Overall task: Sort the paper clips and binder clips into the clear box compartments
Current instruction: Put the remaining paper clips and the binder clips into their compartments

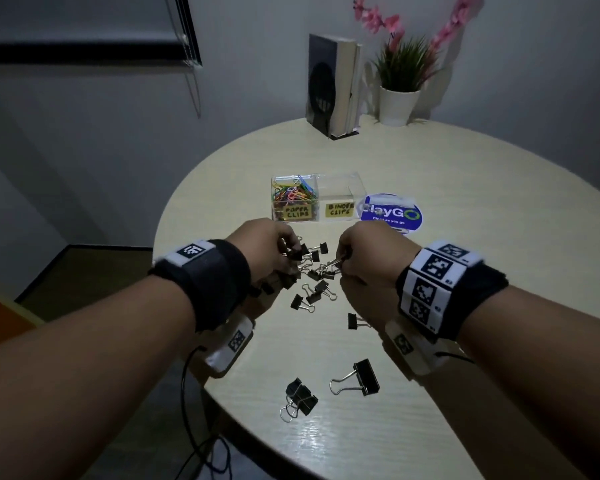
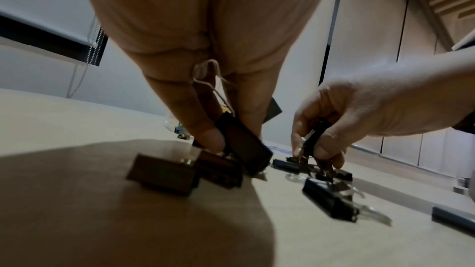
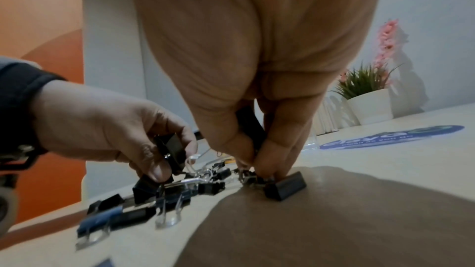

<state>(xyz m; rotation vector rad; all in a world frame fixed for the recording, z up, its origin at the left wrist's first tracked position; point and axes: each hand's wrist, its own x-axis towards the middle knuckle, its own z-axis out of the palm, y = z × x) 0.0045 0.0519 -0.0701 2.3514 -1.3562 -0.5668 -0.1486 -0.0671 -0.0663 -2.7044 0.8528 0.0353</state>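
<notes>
Here, both hands work low over a heap of black binder clips (image 1: 312,268) on the table (image 1: 430,174), the left hand (image 1: 267,242) and right hand (image 1: 368,252) each pinching one, and tangled wire handles could likely drag neighbours along toward the clear box (image 1: 336,188), whose binder compartment is empty.

Your left hand (image 1: 264,244) and right hand (image 1: 368,254) sit side by side over the heap of binder clips (image 1: 314,271) at the middle of the table (image 1: 465,237), each pinching a clip. Behind the heap stands the clear box (image 1: 316,199): paper clips (image 1: 293,194) fill its left compartment. A round sticker (image 1: 390,214) lies just right of the box. Nearer you lie two more clips (image 1: 326,386). At the far edge, books (image 1: 333,88) stand left of a potted plant (image 1: 400,81).
</notes>
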